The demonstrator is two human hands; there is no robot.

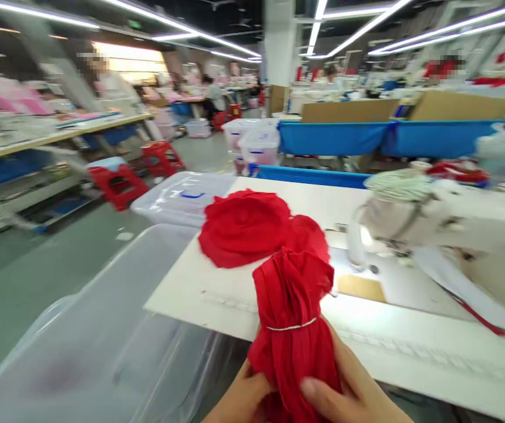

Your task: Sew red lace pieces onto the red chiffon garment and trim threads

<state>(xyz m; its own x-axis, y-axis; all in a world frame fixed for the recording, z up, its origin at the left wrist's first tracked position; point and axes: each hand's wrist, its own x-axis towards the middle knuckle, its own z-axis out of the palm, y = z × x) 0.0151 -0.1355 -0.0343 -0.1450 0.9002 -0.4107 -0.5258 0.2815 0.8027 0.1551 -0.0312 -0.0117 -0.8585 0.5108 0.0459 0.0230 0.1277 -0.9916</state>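
Note:
A bundle of red pleated fabric (291,320), tied round its middle with a thin white band, stands upright at the bottom centre. My left hand (241,399) grips its lower left side and my right hand (353,390) wraps its lower right, thumb pressed on the cloth. Behind the bundle a round pile of red fabric pieces (244,226) lies on the white table (411,346). A white sewing machine (415,226) stands to the right of the pile, blurred by motion.
A large clear plastic bin (80,346) sits at the lower left, another lidded clear bin (182,197) beyond it. Red stools (118,182) stand in the aisle. Blue-sided work tables (336,138) and other people at work are further back.

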